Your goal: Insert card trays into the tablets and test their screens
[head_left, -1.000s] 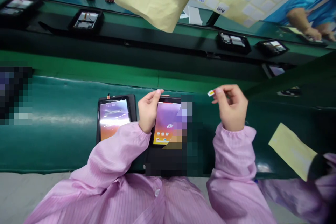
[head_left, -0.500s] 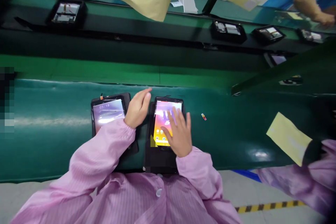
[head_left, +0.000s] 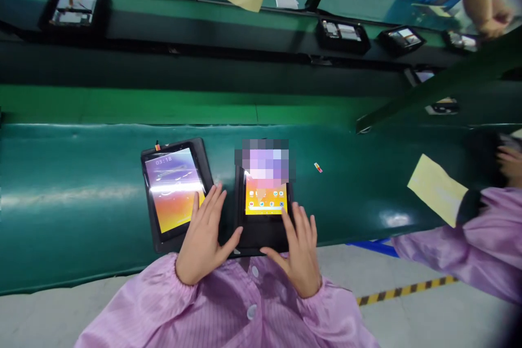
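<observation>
Two lit tablets lie on the green bench mat, each on a dark backing. The left tablet [head_left: 173, 193] is tilted slightly and shows a clock reading 03:18. Home-screen icons fill the lower display of the right tablet [head_left: 267, 201]; its upper part is blurred out. My left hand [head_left: 204, 236] is spread between the two, its fingertips near the left tablet's lower right edge. With fingers apart, my right hand [head_left: 299, 247] rests at the right tablet's lower right corner, a fingertip at the screen's bottom icons. Neither hand grips anything.
A small coloured sticker [head_left: 318, 167] lies right of the tablets, and a yellow paper sheet [head_left: 438, 187] further right. A co-worker's pink sleeve [head_left: 485, 234] is beyond it. Across the back, a dark conveyor [head_left: 204, 38] carries several black device housings. A green beam [head_left: 428, 87] crosses the right side.
My left hand has come down from above the gap between the tablets, uncovering more of the left screen. My right hand has slid down off the middle of the right screen to its lower corner.
</observation>
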Available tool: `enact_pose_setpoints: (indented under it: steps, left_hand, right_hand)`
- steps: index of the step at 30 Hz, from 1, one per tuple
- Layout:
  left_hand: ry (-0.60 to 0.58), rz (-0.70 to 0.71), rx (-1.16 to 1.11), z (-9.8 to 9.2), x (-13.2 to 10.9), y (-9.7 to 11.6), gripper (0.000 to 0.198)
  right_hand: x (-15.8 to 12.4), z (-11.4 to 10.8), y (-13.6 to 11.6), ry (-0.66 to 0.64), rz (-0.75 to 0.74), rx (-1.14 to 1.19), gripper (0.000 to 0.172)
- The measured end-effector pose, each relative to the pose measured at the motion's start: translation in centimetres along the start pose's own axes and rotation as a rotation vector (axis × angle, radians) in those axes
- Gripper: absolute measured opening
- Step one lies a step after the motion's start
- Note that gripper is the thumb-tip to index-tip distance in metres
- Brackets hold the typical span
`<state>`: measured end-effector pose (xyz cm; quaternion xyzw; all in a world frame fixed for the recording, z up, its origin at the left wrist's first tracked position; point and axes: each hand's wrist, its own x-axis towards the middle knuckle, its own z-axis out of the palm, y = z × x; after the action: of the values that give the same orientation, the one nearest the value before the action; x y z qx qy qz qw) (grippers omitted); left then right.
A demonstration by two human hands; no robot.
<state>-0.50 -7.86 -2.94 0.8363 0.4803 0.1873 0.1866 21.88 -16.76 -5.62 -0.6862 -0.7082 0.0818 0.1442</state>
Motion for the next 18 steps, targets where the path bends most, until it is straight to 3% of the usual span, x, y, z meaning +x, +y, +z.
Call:
enact_pose_setpoints:
  steps: [2, 4, 7, 9, 12, 18]
  left_hand:
    - [0.011, 0.017, -0.011, -0.2, 1.5, -0.7, 0.076]
    - [0.04, 0.042, -0.016, 0.0, 4.6, -1.7, 0.07]
    - [0.035, 0.067, -0.038, 0.7, 11.5, -3.3, 0.061]
    - [-0.098, 0.128, -0.138, 1.2, 16.2, -4.2, 0.061]
    - [-0.255, 0.126, -0.287, 1.6, 21.6, -5.0, 0.061]
    - [-0.2, 0.055, -0.348, 0.4, 27.4, -5.2, 0.046]
  right_hand:
    - [-1.0, 1.2, 0.6, 0.056, 0.09, 0.0, 0.12]
    - [-1.5, 2.5, 0.8, 0.073, 0.114, 0.028, 0.133]
    - [-1.5, 3.8, 0.4, 0.078, 0.132, 0.104, 0.135]
    - [-0.6, 4.1, 0.4, 0.078, 0.158, 0.17, 0.132]
    - [2.1, 3.8, 1.2, 0.091, 0.182, 0.24, 0.131]
    - [11.5, 2.6, 5.2, 0.071, 0.182, 0.314, 0.145]
